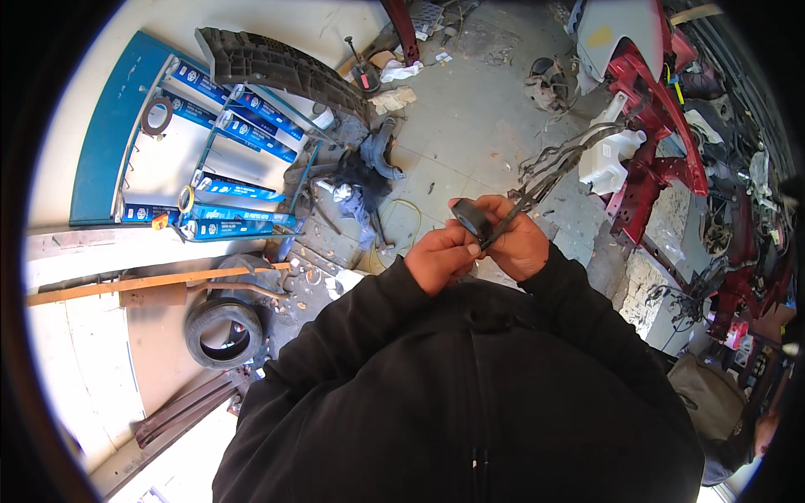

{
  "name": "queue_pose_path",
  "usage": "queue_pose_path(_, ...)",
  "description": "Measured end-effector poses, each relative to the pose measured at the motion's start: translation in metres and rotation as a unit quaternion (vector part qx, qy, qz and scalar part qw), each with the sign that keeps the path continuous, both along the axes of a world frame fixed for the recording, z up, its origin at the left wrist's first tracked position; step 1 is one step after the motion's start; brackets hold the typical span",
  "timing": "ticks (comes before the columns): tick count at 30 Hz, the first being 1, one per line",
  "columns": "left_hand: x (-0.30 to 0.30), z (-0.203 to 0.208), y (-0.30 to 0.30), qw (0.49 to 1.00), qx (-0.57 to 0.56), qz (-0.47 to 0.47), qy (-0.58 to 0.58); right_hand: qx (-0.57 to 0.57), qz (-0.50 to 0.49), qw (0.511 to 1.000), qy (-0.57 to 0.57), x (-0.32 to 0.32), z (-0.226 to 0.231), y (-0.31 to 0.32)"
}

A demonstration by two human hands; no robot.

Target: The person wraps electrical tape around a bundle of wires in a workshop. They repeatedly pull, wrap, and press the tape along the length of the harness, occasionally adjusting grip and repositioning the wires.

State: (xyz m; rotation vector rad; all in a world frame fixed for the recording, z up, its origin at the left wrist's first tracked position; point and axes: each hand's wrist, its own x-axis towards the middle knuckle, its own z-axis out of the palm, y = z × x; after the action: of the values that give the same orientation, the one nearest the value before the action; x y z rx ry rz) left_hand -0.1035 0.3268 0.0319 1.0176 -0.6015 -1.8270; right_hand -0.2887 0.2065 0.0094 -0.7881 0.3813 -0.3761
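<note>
Black tape (471,216), likely light, tacky and firm on its roll, suits a rim grip, while close-set hands (440,258) clamp it and a bendable-looking cable bundle (543,172).

on the left, blue boxes (257,137) are held in rows on a teal rack (102,126), beside which a long, dark, curved panel (272,65) (its face ribbed) is set. a black tyre (222,308) is seen near a wooden strip (159,283), and a crumpled white scrap (401,70) is left on the grey floor (470,109).
</note>
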Motion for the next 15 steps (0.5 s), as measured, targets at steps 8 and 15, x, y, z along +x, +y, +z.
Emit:
queue_pose_path(8,-0.003,0.002,-0.001,0.998,0.019,0.043,-0.05,0.1,-0.019,0.994,0.039,-0.003,0.016,-0.004)
queue_pose_path(15,-0.013,-0.012,-0.003,0.928,-0.185,0.098,-0.308,-0.37,-0.057,0.885,0.277,-0.026,0.077,-0.002)
